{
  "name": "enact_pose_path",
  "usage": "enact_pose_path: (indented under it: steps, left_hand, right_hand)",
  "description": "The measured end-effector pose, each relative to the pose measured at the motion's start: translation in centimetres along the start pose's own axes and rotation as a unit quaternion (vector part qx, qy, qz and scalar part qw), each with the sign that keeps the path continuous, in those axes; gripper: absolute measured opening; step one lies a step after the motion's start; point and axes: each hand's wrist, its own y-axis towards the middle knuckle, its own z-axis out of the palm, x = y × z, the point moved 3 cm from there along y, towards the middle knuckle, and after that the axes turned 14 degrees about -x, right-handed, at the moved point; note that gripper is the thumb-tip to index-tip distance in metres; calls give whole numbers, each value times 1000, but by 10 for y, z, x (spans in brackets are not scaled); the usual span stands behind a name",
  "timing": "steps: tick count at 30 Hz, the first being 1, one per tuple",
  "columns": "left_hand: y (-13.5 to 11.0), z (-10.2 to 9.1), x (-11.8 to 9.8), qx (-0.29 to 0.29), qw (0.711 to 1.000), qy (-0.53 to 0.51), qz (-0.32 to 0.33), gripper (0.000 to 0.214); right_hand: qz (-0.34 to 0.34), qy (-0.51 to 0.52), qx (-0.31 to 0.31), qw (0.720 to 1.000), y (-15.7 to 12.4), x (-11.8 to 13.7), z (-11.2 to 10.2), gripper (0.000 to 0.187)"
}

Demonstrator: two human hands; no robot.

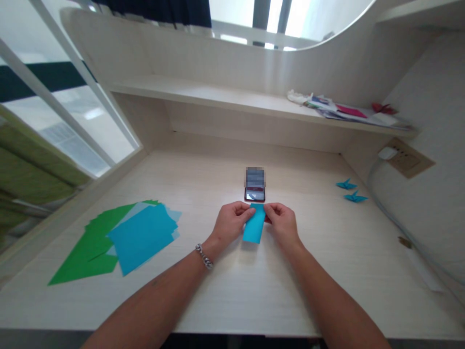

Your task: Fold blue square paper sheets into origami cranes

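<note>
A narrow rectangle of blue paper [255,227] is held between my two hands, above the middle of the desk. My left hand [233,219] pinches its upper left edge, thumb on the front. At the upper right edge, my right hand [282,222] grips it between thumb and fingers. Just behind the paper, a small phone-like device [255,195] stands with its blurred upper part propped up. To the left lie fanned stacks of blue sheets [143,237] and green sheets [92,247], the blue partly over the green.
Two folded blue paper cranes [355,197] sit at the desk's right side. A cable runs from a plug [387,153] in the wall socket [409,157] down the right edge. Papers [345,112] lie on the shelf [203,99] behind, under a mirror.
</note>
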Motion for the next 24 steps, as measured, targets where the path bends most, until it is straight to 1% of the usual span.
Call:
enact_pose_path:
  steps: [3, 5, 10, 14, 16, 19, 24]
  left_hand:
    - [2, -3, 0, -18, 1000, 7, 9, 23]
    - [3, -5, 0, -24, 1000, 8, 17, 23]
    - [3, -3, -1, -17, 1000, -2, 24, 24]
    - [3, -5, -1, -43, 998, 20, 30, 25]
    - [3, -5, -2, -52, 998, 26, 38, 25]
    - [3, -6, -5, -60, 997, 29, 49, 25]
    - [4, -7, -6, -80, 995, 34, 51, 26]
  right_hand:
    - [36, 9, 43, 998, -2, -3, 3, 31]
    - [50, 8, 58, 997, -3, -4, 4, 30]
    - [21, 12, 30, 999, -3, -3, 4, 27]
    - [49, 7, 64, 997, -4, -7, 6, 28]
    - [34, -10, 64, 997, -5, -8, 7, 26]
    - [5, -19, 48, 999, -5, -7, 6, 25]
    - [56, -17, 82, 995, -7, -10, 9, 28]
